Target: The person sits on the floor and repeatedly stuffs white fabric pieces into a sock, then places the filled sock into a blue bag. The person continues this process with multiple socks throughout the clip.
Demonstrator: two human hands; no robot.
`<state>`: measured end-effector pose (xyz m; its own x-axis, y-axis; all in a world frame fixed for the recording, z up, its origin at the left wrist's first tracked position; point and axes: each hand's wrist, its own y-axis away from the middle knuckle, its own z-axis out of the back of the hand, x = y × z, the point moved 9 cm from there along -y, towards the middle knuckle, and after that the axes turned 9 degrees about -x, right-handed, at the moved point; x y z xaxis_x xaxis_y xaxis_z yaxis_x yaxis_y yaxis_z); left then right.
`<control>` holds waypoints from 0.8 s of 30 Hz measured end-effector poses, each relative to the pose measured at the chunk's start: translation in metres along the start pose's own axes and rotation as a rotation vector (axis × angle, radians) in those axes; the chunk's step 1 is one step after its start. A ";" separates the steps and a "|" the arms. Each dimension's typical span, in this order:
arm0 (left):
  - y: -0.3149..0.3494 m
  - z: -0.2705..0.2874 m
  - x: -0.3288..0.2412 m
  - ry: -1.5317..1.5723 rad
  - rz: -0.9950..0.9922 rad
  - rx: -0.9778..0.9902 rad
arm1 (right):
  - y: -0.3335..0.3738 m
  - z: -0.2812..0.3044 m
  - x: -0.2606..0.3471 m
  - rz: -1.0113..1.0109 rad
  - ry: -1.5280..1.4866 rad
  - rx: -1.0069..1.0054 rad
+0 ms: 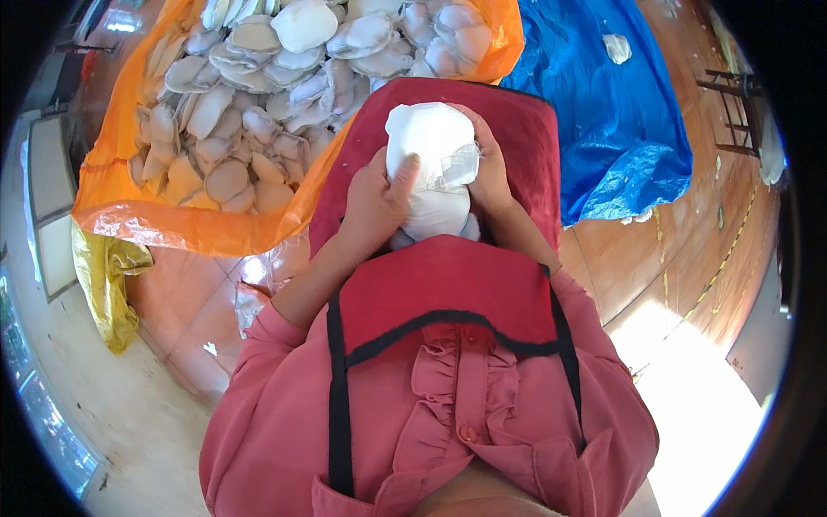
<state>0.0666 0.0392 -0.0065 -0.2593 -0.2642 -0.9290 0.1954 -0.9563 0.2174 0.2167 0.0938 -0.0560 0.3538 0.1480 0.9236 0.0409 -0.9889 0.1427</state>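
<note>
Over my lap, I hold a small bundle of white rounded fabric pads [429,129] between both hands. My left hand [376,200] is closed on the bundle's left side, its thumb lying across the front. On the other side, my right hand [491,168] grips the right edge, with its fingers partly hidden behind the pads. A crinkled white patch shows on the bundle near my right hand. More white material, with a bluish edge, bulges out below, against the red apron [448,289]. The apron's lower part is spread beneath my hands.
An orange sheet [189,226] at the front left bears a large heap of similar whitish pads [228,185]. To the right lies a blue plastic sheet [594,112] with a white scrap [617,48] on it. A yellow sack [108,289] rests on the tiled floor at left.
</note>
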 end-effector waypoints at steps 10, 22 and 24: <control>0.002 -0.020 0.026 0.706 0.432 -0.098 | -0.006 0.002 -0.005 0.013 -0.138 0.080; 0.012 -0.002 -0.046 -0.311 -0.479 -0.225 | 0.006 -0.020 -0.015 -0.211 -0.515 0.134; 0.006 0.001 -0.041 -0.289 -0.384 -0.187 | 0.008 -0.025 -0.001 -0.198 -0.422 0.173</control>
<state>0.0777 0.0444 0.0335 -0.5909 0.0531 -0.8050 0.1934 -0.9594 -0.2052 0.1936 0.0864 -0.0473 0.6695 0.3502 0.6550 0.2872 -0.9353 0.2066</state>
